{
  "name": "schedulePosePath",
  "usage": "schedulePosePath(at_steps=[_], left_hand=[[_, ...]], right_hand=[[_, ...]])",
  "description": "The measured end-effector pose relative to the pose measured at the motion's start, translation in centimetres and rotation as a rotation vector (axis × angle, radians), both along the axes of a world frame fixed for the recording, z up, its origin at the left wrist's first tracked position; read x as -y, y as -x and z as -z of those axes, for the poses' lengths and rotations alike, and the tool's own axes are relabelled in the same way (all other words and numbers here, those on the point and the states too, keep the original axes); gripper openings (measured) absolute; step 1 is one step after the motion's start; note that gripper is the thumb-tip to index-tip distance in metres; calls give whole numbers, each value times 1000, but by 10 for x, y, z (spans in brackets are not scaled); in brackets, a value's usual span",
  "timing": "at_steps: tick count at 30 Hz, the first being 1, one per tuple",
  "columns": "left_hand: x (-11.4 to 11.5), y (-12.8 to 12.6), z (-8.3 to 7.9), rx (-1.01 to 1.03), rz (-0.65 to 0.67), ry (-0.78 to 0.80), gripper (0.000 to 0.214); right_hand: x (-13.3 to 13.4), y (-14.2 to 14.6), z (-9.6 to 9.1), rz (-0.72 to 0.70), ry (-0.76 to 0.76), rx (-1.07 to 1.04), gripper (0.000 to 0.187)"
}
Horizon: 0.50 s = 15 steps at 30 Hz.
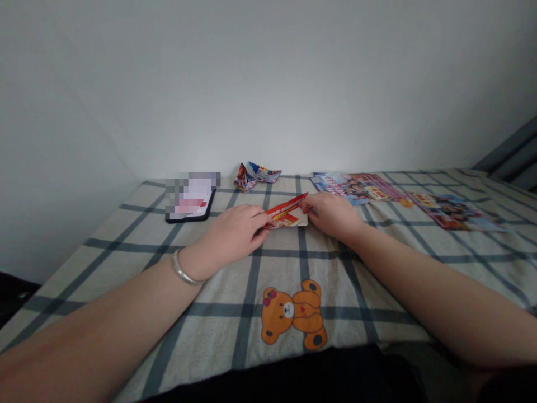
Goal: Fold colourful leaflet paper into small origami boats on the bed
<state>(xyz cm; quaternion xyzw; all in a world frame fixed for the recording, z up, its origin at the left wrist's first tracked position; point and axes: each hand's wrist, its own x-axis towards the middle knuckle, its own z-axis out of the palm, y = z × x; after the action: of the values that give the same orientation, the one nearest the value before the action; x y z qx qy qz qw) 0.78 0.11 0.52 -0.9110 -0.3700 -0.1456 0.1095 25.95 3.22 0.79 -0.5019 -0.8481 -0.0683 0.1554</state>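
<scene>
A folded piece of printed paper (289, 214), red with white lettering and a pale lower part, is held between both hands just above the checked cloth. My left hand (239, 229), with a silver bangle at the wrist, pinches its left end. At the right end, the fingers of my right hand (331, 214) close on the paper's upper corner. Behind it stands a folded paper shape (257, 176) with pointed, colourful flaps, touched by neither hand.
A phone (191, 197) with a partly blurred screen lies at the left. Printed leaflets (356, 187) and another colourful sheet (455, 211) lie at the right. The checked cloth (210, 336) bears a printed bear (293, 314). A white wall (268, 84) rises behind.
</scene>
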Motion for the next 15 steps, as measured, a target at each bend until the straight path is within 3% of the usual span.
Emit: schedulePosePath(at_steps=[7, 15], left_hand=[[-3, 1, -1, 4, 22, 6, 21], [-2, -3, 0, -1, 5, -34, 19]], right_hand=[[6, 3, -2, -78, -77, 38, 25], [15, 10, -5, -286, -49, 64, 25]])
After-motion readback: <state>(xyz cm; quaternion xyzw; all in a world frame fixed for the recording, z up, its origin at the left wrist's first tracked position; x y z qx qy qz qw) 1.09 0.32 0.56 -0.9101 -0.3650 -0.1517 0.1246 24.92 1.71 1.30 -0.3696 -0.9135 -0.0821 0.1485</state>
